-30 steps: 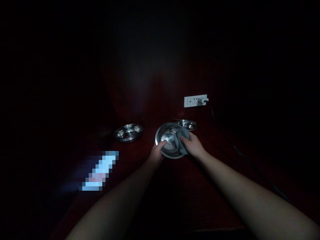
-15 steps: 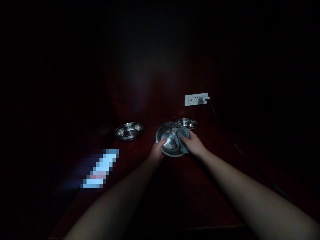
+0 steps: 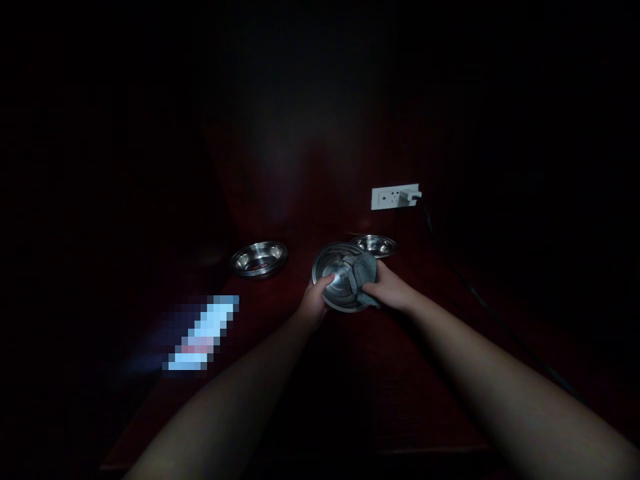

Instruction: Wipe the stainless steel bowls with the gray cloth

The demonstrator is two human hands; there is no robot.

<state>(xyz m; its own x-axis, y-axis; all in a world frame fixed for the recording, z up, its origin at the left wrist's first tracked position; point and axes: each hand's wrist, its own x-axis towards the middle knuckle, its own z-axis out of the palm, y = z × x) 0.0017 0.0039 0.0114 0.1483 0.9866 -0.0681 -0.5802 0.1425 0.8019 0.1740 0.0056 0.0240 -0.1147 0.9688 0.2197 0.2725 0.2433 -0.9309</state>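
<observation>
A shiny steel bowl [image 3: 336, 259] is held up at the middle of the view, its inside tilted toward me. My left hand [image 3: 315, 301] grips its near left side, thumb over the rim and against the inside; the other fingers are hidden beneath. At the right side of the bowl, my right hand [image 3: 393, 288] is closed on a grey-green cloth [image 3: 364, 273]. The cloth lies over the bowl's right rim and partly inside it. Fingers of the right hand behind the cloth are hidden.
On the dark red table [image 3: 280, 393] stand more steel bowls [image 3: 259, 259] at the left, seemingly stacked, and a steel bowl [image 3: 377, 245] behind the held one. A blurred-out bright screen [image 3: 205, 333] lies left. A wall socket [image 3: 395, 197] holds a plug with a cable [image 3: 480, 301] trailing right.
My right hand has shifted slightly on the cloth, its thumb lower and the cloth more spread. The left hand keeps its grip on the bowl. The camera view has moved a little.
</observation>
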